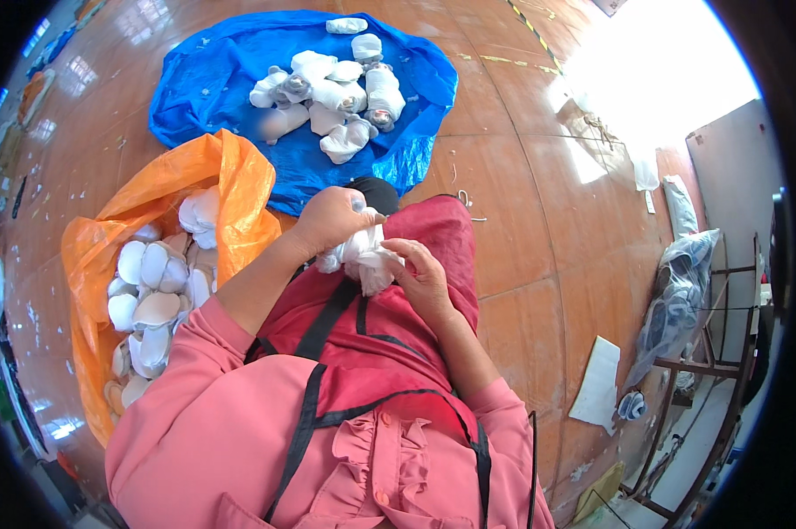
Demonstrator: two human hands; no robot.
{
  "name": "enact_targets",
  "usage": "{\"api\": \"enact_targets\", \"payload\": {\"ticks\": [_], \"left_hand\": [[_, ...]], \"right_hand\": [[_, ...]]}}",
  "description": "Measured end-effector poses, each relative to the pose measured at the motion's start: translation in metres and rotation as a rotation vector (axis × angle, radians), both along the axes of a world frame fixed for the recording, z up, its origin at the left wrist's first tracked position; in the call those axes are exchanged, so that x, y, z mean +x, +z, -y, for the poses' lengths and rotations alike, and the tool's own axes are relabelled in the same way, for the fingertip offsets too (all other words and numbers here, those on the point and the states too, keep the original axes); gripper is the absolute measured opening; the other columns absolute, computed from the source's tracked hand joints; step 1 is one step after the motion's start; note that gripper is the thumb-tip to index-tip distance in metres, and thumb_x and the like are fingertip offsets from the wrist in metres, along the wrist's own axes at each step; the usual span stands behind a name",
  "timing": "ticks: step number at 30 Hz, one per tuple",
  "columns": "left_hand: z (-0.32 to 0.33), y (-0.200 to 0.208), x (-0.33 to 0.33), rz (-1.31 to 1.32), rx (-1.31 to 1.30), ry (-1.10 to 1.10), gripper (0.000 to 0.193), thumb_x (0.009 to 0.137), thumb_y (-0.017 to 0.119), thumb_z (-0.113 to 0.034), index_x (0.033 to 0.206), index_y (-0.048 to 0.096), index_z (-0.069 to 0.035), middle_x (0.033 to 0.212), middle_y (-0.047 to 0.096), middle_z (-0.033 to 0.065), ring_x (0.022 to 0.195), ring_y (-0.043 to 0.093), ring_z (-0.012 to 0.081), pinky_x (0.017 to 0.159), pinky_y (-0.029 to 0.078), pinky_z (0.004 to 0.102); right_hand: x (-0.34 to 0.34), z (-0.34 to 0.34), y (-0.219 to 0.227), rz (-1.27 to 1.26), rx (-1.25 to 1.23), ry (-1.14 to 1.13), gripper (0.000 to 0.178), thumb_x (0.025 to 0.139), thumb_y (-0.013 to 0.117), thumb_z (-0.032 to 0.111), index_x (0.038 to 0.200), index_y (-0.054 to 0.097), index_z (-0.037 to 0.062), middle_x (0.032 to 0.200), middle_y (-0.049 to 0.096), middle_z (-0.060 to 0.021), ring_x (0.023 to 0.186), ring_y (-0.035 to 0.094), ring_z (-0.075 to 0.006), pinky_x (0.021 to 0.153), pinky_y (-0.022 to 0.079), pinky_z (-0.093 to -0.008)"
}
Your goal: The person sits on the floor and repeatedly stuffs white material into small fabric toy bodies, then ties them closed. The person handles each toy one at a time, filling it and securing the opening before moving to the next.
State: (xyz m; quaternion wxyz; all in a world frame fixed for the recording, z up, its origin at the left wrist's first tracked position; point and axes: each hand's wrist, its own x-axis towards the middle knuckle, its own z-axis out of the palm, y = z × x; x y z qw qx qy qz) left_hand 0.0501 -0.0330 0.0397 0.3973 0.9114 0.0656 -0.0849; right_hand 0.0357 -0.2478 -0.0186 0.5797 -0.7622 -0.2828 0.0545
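Over my lap, both hands grip a crumpled bundle of thin white cloth (369, 263). My left hand (334, 220) is closed round its upper left part, with the thumb toward the middle. At its right side the fingers of my right hand (422, 277) pinch a loose fold. What lies inside the bundle is hidden. To my left stands an open orange woven sack (243, 176) with many white and beige cup-shaped pads (157, 310) in it. Ahead, a blue woven sheet (208, 84) carries several white bundles (383, 91), some with grey showing at the ends.
Brown floor panels (512, 220) surround me, with bits of thread on them. At the right lie a white board (596, 383) and a clear plastic bag (680, 278) with dark contents, beside a rusty metal frame (702, 368). A red apron (433, 234) covers my lap.
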Motion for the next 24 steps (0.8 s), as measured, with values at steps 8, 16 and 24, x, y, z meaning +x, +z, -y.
{"api": "enact_targets", "payload": {"ticks": [8,16,24], "left_hand": [[0.004,-0.022,-0.005,-0.109,-0.436,0.237,0.042,0.083,0.078,-0.035,0.092,0.067,0.004,0.085,0.070,0.0160,0.073,0.068,0.0242,0.064,0.052,0.0351],[0.003,-0.045,-0.010,-0.340,-1.001,0.397,0.039,0.088,0.075,-0.029,0.101,0.063,0.006,0.092,0.069,0.0140,0.075,0.068,0.0207,0.065,0.053,0.0329],[-0.002,-0.052,-0.002,-0.431,-0.950,0.330,0.035,0.087,0.076,-0.025,0.098,0.063,0.006,0.088,0.069,0.0149,0.074,0.068,0.0225,0.062,0.054,0.0340]], "right_hand": [[0.001,-0.004,-0.003,-0.042,-0.064,0.083,0.032,0.079,0.077,0.005,0.109,0.067,0.0061,0.111,0.063,-0.0095,0.096,0.065,-0.0246,0.081,0.054,-0.0336],[0.005,-0.001,-0.003,0.005,-0.171,0.203,0.033,0.076,0.075,0.005,0.106,0.062,0.0075,0.110,0.060,-0.0096,0.103,0.060,-0.0302,0.086,0.051,-0.0379],[-0.004,-0.009,-0.022,0.213,-0.181,0.125,0.035,0.075,0.076,0.012,0.107,0.061,0.0089,0.110,0.064,-0.0085,0.106,0.059,-0.0300,0.094,0.047,-0.0409]]}}
